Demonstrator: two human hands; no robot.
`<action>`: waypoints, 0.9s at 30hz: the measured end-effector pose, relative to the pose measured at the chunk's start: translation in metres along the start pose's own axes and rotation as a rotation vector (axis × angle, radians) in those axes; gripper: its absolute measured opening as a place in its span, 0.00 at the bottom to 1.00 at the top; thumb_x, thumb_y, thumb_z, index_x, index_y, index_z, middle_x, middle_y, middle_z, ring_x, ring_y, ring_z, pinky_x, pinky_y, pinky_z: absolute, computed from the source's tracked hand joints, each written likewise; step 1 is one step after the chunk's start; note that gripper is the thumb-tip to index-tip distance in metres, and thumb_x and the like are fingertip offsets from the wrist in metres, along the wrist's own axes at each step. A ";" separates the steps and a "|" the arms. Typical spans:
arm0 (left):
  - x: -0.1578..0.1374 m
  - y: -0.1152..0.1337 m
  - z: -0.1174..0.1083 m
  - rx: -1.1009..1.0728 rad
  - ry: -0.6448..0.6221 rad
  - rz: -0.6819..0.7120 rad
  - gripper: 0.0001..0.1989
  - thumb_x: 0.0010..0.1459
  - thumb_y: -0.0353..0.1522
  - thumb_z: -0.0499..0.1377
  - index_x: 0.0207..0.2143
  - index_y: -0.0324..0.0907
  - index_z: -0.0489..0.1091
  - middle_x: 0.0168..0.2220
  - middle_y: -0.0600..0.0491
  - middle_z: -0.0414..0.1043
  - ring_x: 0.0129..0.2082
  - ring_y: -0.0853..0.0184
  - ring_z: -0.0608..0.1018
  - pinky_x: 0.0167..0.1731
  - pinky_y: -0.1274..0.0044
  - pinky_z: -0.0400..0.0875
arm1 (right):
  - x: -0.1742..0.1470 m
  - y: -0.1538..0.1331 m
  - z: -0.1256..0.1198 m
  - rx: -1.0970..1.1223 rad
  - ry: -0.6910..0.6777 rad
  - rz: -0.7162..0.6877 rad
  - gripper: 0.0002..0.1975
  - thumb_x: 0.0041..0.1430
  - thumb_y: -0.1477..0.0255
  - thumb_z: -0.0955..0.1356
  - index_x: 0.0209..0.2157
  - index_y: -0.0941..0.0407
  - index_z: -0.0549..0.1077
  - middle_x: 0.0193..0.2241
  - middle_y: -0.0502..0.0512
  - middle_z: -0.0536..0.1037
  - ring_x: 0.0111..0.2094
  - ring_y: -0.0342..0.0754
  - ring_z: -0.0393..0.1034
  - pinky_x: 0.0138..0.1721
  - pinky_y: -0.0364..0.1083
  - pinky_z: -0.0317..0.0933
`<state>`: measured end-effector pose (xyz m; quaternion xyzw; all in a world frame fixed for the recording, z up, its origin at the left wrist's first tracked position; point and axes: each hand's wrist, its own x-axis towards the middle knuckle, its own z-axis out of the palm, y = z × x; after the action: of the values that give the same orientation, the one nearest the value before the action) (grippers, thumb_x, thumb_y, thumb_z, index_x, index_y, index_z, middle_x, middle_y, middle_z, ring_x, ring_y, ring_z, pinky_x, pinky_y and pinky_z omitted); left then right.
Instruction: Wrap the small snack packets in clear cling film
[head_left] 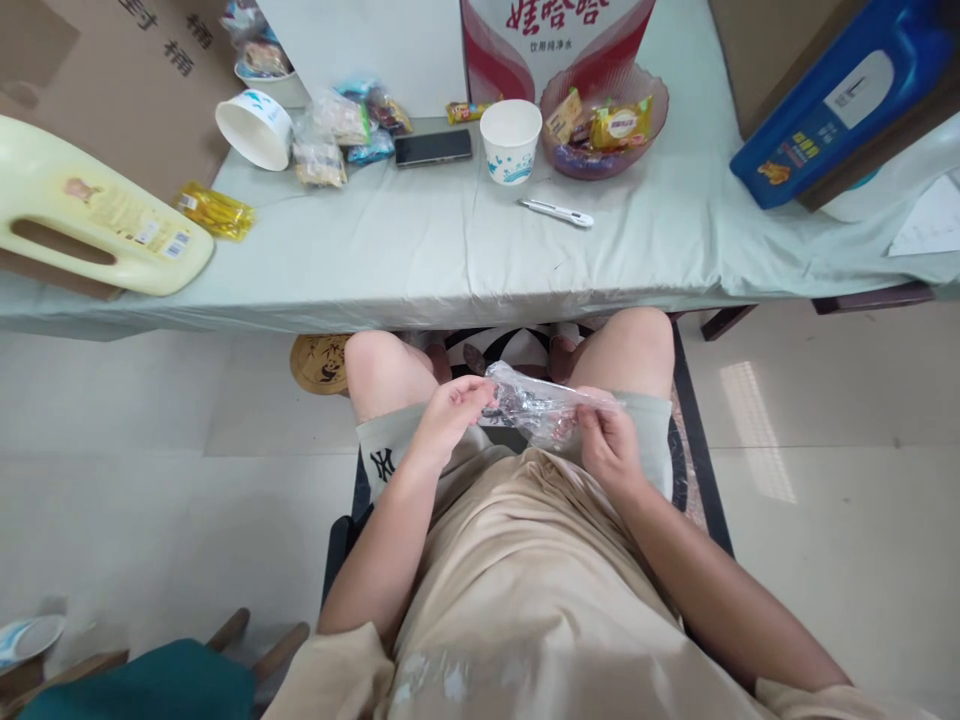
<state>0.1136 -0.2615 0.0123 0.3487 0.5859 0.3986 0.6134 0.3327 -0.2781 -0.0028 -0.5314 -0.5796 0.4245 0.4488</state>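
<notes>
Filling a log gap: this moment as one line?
left hand: holds plastic | right hand: holds other end | plastic: clear, crumpled, between hands | cup, phone: on table

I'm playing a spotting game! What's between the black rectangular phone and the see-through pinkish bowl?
A white paper cup with blue patterns stands between the phone and the bowl; the head view shows it.

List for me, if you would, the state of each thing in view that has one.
Clear plastic, crumpled, drawn out sideways
Left hand, pinching one end of the clear plastic
Right hand, closed on the other end
Phone, lying flat, screen dark
Paper cup left of the phone, apparently tipped
Pink bowl, upright, holding wrapped packets
Paper cup by the pink bowl, upright
Slim white tool, lying flat
Tablecloth, wrinkled
</notes>
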 end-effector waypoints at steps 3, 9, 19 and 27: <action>0.004 0.002 0.000 -0.018 -0.080 -0.018 0.16 0.42 0.39 0.73 0.31 0.39 0.77 0.26 0.53 0.75 0.25 0.72 0.70 0.26 0.78 0.63 | -0.001 0.000 0.001 -0.006 0.022 -0.007 0.21 0.67 0.49 0.62 0.35 0.51 0.73 0.29 0.56 0.79 0.29 0.51 0.72 0.33 0.51 0.69; 0.001 0.006 -0.006 -0.050 0.002 0.091 0.13 0.45 0.38 0.71 0.27 0.40 0.73 0.22 0.58 0.67 0.23 0.75 0.65 0.25 0.80 0.60 | -0.001 0.009 -0.006 -0.058 0.076 0.014 0.22 0.68 0.51 0.62 0.32 0.52 0.74 0.29 0.56 0.78 0.29 0.50 0.70 0.34 0.50 0.69; 0.007 0.000 0.002 0.015 -0.118 -0.104 0.19 0.44 0.40 0.72 0.35 0.39 0.75 0.26 0.54 0.74 0.25 0.72 0.71 0.27 0.79 0.64 | -0.002 0.011 -0.004 -0.035 0.011 0.005 0.18 0.70 0.55 0.62 0.39 0.53 0.74 0.29 0.55 0.79 0.28 0.49 0.70 0.32 0.48 0.67; 0.005 0.004 0.003 -0.151 -0.107 -0.049 0.17 0.44 0.39 0.72 0.26 0.39 0.69 0.24 0.58 0.70 0.25 0.75 0.71 0.28 0.81 0.66 | -0.003 0.013 -0.003 -0.051 -0.022 -0.030 0.18 0.71 0.57 0.61 0.38 0.54 0.75 0.28 0.54 0.79 0.26 0.46 0.70 0.30 0.46 0.67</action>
<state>0.1160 -0.2553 0.0145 0.3079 0.5290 0.4074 0.6778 0.3388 -0.2801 -0.0144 -0.5293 -0.6032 0.4083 0.4352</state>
